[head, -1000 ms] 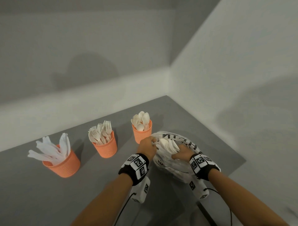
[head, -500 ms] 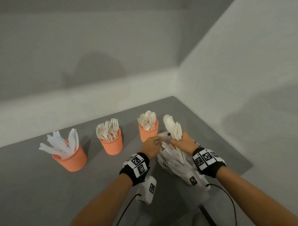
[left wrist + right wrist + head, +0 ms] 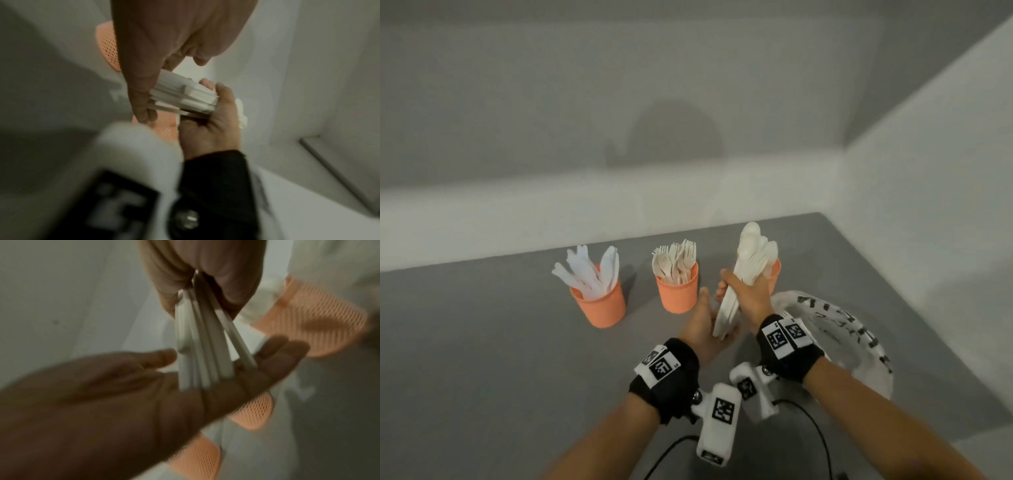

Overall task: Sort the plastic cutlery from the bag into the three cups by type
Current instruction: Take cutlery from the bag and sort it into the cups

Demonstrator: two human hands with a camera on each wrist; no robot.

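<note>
Spoons (image 3: 751, 260) stand bunched in the right hand (image 3: 751, 296), fingers curled round them; handle ends rest on the flat left hand (image 3: 705, 325).

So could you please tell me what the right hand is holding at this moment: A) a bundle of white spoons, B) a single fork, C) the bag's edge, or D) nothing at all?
A: the right hand grips a bundle of white spoons, bowls up, with the handle ends resting on the open left hand.

Bare table (image 3: 482, 342) left of three cups (image 3: 677, 294)
</note>
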